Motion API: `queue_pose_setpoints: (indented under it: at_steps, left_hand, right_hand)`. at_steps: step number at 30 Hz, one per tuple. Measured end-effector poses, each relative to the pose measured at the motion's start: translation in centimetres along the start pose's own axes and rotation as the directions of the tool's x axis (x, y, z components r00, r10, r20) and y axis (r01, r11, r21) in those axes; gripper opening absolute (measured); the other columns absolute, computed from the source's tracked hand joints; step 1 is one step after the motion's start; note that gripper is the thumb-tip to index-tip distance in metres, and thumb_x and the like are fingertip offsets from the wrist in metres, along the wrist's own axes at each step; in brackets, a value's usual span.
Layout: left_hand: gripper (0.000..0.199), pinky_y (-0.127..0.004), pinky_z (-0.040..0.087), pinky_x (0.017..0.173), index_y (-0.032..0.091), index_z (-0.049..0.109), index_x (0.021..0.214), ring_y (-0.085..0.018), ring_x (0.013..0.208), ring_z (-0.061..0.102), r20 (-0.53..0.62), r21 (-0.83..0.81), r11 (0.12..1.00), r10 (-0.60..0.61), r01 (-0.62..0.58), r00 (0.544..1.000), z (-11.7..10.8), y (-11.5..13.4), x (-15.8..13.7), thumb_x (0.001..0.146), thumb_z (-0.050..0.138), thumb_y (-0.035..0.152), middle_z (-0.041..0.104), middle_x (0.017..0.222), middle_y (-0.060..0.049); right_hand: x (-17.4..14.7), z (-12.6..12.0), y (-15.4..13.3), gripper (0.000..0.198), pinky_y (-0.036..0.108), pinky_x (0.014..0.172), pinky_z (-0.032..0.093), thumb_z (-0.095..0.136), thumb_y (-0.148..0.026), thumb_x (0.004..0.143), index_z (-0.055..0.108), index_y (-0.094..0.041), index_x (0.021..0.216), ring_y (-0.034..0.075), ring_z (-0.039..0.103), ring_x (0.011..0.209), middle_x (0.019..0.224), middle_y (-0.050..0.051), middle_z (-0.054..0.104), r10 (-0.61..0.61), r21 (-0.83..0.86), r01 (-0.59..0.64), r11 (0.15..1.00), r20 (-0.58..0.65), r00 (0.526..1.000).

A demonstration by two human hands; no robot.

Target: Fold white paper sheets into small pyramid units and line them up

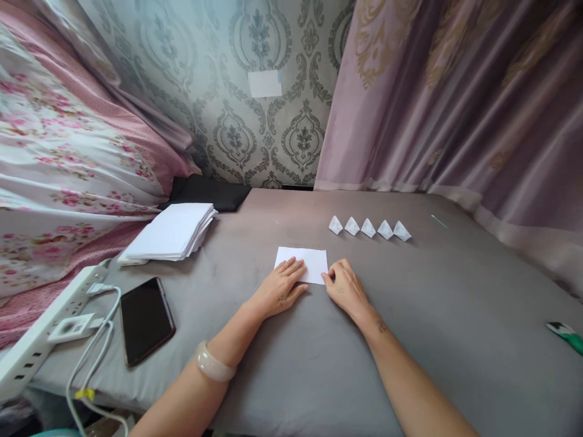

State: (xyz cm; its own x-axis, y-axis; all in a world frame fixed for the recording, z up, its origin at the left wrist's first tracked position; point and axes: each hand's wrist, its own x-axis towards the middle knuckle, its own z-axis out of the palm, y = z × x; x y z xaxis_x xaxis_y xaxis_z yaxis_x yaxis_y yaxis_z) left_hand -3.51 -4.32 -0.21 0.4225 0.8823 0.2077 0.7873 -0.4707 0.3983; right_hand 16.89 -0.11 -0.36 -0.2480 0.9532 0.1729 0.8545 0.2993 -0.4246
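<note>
A small white sheet of paper (314, 261) lies on the grey cloth in front of me. My left hand (285, 285) rests flat over its lower left part, fingers stretched out and slightly spread. At the paper's right edge, near the lower corner, my right hand (346, 285) is closed, with thumb and curled forefinger pinching the edge. Behind the sheet and to the right stands a row of several small folded white paper pieces (368, 227), each with a pointed top.
A stack of white paper (168, 233) sits at the left, before a black folded item (204, 191). Nearer are a phone (146, 321) and a white power strip (50, 328) with cables. Far right lie a thin stick (439, 221) and a green-handled item (567, 335). Curtains flank the surface.
</note>
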Motion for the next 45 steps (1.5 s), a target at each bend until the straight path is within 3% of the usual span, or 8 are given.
queue_pose_setpoints:
  at_steps: [9,14,19,23,28,33,37,45]
  left_hand:
    - [0.044,-0.043,0.036,0.102,0.026,0.054,0.125,-0.026,0.128,0.041,-0.001,0.010,0.999,-0.039,0.039,0.999,-0.4,-0.6,0.8,0.088,0.048,0.048,0.051,0.136,-0.008]
    - [0.035,-0.041,0.040,0.094,0.028,0.059,0.119,-0.025,0.120,0.047,0.006,0.027,0.999,-0.046,0.046,0.999,-1.2,-0.5,1.1,0.090,0.047,0.044,0.054,0.130,-0.008]
    - [0.035,-0.041,0.038,0.098,0.026,0.056,0.122,-0.024,0.123,0.045,-0.011,0.064,0.998,-0.012,0.013,1.000,-0.7,-0.3,0.8,0.093,0.041,0.038,0.054,0.130,-0.008]
    - [0.035,-0.036,0.040,0.096,0.021,0.055,0.121,-0.021,0.119,0.049,-0.052,0.068,0.997,-0.040,0.043,0.998,-0.5,-0.1,1.0,0.095,0.031,0.025,0.058,0.126,-0.008]
    - [0.027,-0.033,0.045,0.082,0.020,0.062,0.103,-0.022,0.099,0.056,-0.019,0.166,0.974,-0.153,0.154,0.988,-0.7,-0.3,3.2,0.092,0.037,0.025,0.064,0.108,-0.008]
    - [0.030,-0.042,0.040,0.090,0.013,0.058,0.111,-0.028,0.103,0.052,-0.003,0.222,0.957,-0.193,0.189,0.981,0.8,-0.5,5.2,0.088,0.042,0.024,0.060,0.108,-0.017]
    - [0.051,-0.047,0.032,0.100,0.007,0.035,0.137,-0.032,0.121,0.041,-0.020,0.238,0.940,-0.246,0.244,0.969,1.8,-0.6,4.8,0.091,0.035,0.028,0.048,0.131,-0.022]
    - [0.063,-0.046,0.014,0.113,0.009,0.019,0.146,-0.029,0.141,0.013,0.078,0.342,0.886,-0.360,0.314,0.930,0.9,-1.7,3.5,0.092,0.028,0.040,0.017,0.153,-0.016]
  right_hand:
    - [0.2,-0.1,0.5,0.012,0.028,0.069,0.042,0.050,-0.030,0.084,0.055,-0.020,0.084,0.015,0.056,0.072,0.095,0.005,0.054,-0.024,0.078,0.021,0.997,0.038,0.999]
    - [0.3,-1.0,0.9,0.030,0.031,0.078,0.046,0.048,-0.024,0.084,0.059,-0.020,0.112,0.016,0.058,0.078,0.100,0.007,0.055,-0.099,0.168,0.083,0.982,0.086,0.991]
    - [-0.5,-0.7,-0.6,0.034,0.038,0.094,0.042,0.041,-0.024,0.089,0.062,-0.023,0.116,0.024,0.053,0.109,0.120,0.010,0.056,-0.261,0.075,0.262,0.962,-0.011,0.965]
    - [-1.0,0.6,-2.4,0.043,0.040,0.107,0.033,0.034,-0.027,0.093,0.047,-0.017,0.133,0.023,0.040,0.129,0.137,0.011,0.047,-0.387,0.119,0.379,0.918,0.051,0.921]
    - [1.5,1.0,-4.4,0.040,0.041,0.100,0.039,0.031,-0.021,0.091,0.052,-0.013,0.125,0.025,0.053,0.117,0.123,0.016,0.059,-0.228,0.208,0.201,0.957,0.116,0.967]
    - [4.1,2.0,-6.6,0.051,0.039,0.109,0.030,0.021,-0.034,0.095,0.037,-0.010,0.137,0.021,0.037,0.132,0.143,0.016,0.041,-0.042,0.465,-0.029,0.885,0.140,0.989]
    - [4.0,3.2,-7.0,0.059,0.039,0.113,0.022,0.016,-0.042,0.095,0.031,-0.008,0.141,0.020,0.029,0.137,0.147,0.016,0.033,-0.054,0.524,-0.029,0.851,0.142,0.988]
    - [3.7,4.5,-6.0,0.067,0.038,0.115,0.017,0.011,-0.048,0.094,0.034,-0.004,0.141,0.021,0.022,0.139,0.148,0.015,0.033,-0.163,0.352,0.112,0.929,0.120,0.979]
